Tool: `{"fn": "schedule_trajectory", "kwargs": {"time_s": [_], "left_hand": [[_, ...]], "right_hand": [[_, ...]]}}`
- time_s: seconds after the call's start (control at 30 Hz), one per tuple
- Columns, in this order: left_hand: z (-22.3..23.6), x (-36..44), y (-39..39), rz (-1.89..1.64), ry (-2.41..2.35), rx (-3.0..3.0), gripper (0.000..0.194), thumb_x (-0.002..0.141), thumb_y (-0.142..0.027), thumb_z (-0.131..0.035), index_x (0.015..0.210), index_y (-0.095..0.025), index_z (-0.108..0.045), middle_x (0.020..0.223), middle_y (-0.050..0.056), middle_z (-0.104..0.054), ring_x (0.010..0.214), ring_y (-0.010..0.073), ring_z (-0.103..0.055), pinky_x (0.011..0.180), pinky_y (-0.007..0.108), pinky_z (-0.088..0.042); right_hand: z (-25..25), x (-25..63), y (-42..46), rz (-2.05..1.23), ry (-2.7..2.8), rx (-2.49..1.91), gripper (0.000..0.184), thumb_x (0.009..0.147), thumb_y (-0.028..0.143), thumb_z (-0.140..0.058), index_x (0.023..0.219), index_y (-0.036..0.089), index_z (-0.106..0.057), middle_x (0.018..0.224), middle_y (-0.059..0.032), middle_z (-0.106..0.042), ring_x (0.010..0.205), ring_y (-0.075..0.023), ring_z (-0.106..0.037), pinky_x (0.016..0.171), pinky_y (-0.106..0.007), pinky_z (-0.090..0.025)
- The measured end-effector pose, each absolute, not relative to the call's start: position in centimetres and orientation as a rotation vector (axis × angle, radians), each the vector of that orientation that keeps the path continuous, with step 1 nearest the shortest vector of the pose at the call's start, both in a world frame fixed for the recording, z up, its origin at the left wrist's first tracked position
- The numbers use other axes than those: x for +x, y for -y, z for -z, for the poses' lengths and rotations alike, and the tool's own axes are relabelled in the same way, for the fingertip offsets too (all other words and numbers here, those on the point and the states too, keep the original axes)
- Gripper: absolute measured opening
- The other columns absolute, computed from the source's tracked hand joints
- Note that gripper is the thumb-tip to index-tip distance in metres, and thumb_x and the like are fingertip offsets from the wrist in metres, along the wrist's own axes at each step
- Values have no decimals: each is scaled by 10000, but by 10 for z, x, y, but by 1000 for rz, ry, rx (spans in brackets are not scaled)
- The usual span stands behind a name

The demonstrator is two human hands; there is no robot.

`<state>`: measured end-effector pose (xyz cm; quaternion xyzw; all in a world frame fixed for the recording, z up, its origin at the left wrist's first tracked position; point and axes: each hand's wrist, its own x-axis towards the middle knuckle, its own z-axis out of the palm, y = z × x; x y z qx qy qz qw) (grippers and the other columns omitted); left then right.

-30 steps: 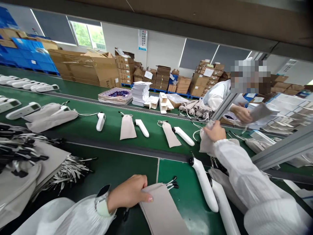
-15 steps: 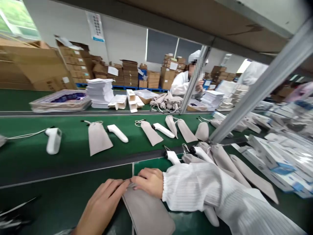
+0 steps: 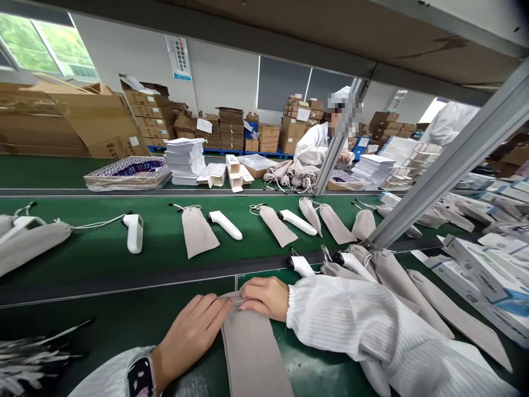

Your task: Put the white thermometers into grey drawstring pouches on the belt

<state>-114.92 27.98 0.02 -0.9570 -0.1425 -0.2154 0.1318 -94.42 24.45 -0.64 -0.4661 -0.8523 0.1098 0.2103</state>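
Note:
A flat grey cloth pouch [image 3: 255, 353] lies lengthwise on the green work surface in front of me. My left hand [image 3: 194, 328] rests at the left of its upper end, fingertips pressed together on the fabric. From the other side my right hand [image 3: 264, 298] grips the same end, its thumb lying across the cloth. The two hands nearly meet there, and the pouch's very edge is partly hidden under the fingers. Just beyond my right hand lies a white handheld thermometer-like device [image 3: 301, 266], close to further grey pouches [image 3: 397, 281].
Grey drawstring pouches [image 3: 199, 231] and white devices [image 3: 225, 225] lie spaced along a green belt [image 3: 103, 270]. Slanted metal posts [image 3: 446, 143] stand at right beside stacked white boxes [image 3: 487, 275]. Dark-tipped white cords [image 3: 37, 358] lie at lower left. A co-worker [image 3: 316, 143] sits across.
The view has swung left, so the scene sits further right. Both hands stay at the pouch's upper end, and the pouch lies straighter toward me. My left wrist's watch has come into view.

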Motion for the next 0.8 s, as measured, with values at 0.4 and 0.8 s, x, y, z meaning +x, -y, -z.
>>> {"fn": "schedule_trajectory", "kwargs": {"time_s": [0.4,0.8], "left_hand": [[-37,-1128,-286,40,887,-3365,105,833,-216,-431,791,-176,-518,841,22,-491,810,192,-420,677,290,-300],[-50,-1125,-273,264,863,-3636,180,884,-261,-342,751,-186,-438,790,2,-472,802,171,-406,704,287,-316]], "right_hand": [[-54,-792,-335,-232,1342,-2427,305,697,174,-562,992,118,-511,942,-165,-565,942,-299,-513,786,-450,-367],[-108,-919,-264,-1302,1132,-1065,775,699,248,-597,1254,387,-74,903,3,-533,825,-167,-564,712,-367,-465]]}}
